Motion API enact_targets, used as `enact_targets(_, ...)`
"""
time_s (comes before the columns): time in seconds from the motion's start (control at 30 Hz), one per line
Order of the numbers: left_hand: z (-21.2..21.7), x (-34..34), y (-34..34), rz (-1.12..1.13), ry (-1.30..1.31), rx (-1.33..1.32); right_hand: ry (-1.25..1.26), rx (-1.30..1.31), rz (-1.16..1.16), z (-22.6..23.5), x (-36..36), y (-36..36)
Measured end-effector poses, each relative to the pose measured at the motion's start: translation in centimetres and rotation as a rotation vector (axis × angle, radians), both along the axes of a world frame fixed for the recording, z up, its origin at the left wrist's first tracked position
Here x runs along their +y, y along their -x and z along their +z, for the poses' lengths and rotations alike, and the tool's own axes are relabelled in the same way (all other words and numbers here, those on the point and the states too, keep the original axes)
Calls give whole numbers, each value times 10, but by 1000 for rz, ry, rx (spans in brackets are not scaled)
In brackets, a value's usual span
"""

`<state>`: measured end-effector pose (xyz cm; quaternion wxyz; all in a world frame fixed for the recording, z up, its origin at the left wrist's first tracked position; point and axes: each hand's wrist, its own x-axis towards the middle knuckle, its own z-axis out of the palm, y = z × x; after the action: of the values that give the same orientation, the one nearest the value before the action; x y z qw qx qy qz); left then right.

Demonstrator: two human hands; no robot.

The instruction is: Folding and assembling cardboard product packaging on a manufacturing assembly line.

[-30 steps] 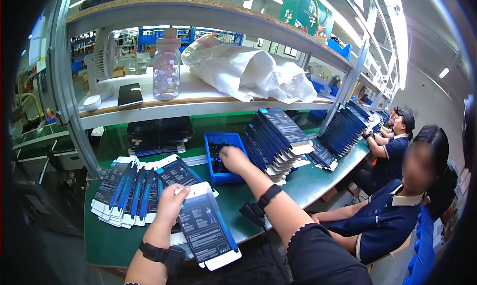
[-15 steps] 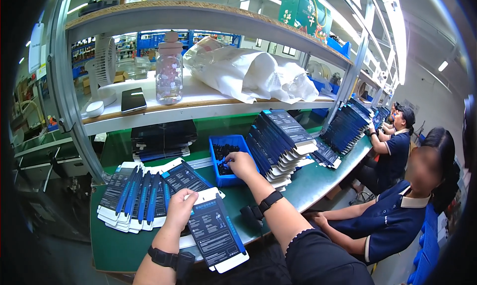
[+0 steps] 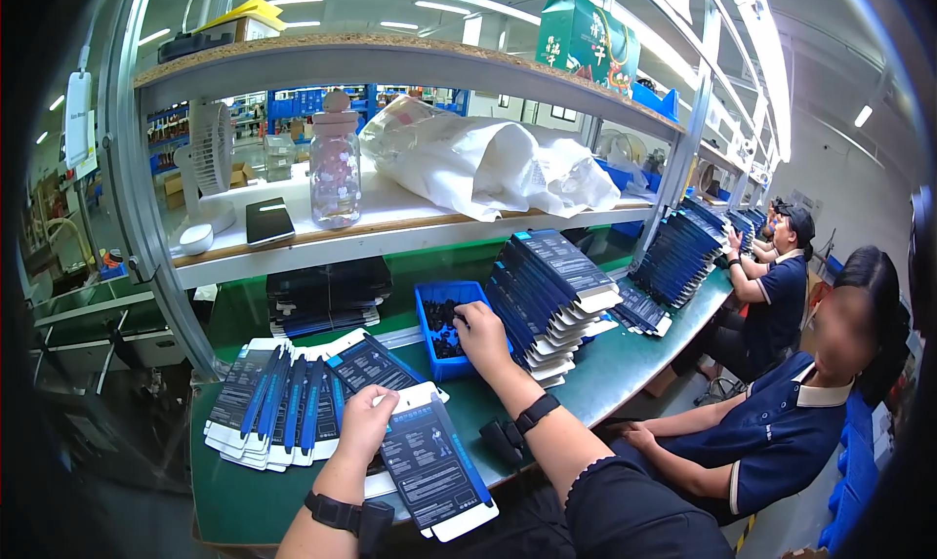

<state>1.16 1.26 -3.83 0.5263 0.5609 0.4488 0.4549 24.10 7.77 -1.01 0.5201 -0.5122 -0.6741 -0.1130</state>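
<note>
Since the earlier frames, our view is shifting, so the upper shelf [image 3: 410, 61] is sitting lower in it; our left hand [image 3: 366, 422] is keeping its hold, and our right hand [image 3: 480, 337] is staying at the blue bin [image 3: 455, 369]. With the left, we are pinching the upper left corner of a flat carton [image 3: 434, 466] between thumb and fingers, its lower end reaching past the near edge of the green table [image 3: 239, 496]. With the right, we are bending our fingers down among small black parts [image 3: 439, 315] in the bin; we cannot tell whether they are gripping one.

The carton in our grasp is showing pale blocks of small print on a dark face, a printed human figure, and blue lettering along a side strip. The fanned cartons [image 3: 264, 403] at left are bearing similar print, and the stacked cartons [image 3: 551, 291] right of the bin are showing more fine text. Above, a green box [image 3: 571, 40] is displaying large white characters, and a white tag [image 3: 78, 120] is hanging at far left with tiny dark writing.
</note>
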Motion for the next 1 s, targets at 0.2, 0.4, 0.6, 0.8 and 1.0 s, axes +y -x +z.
enact_targets(0.2, 0, 1, 0, 21, -37, 18, -247, 137, 148, 26, -56, 49)
enact_targets(0.4, 8, 1, 6, 63, 16, -68, 51, 190, 405, 25, -73, 99)
enact_targets(0.6, -1, 9, 12, 147, 12, -15, 349, 241, 535, 2, -59, 94)
enact_targets(0.8, -3, 11, 13, 121, -1, 8, 357, 234, 626, -9, -52, 90)
enact_targets(1.0, 8, 6, 8, 62, 11, -114, 315, 316, 565, 1, -59, 88)
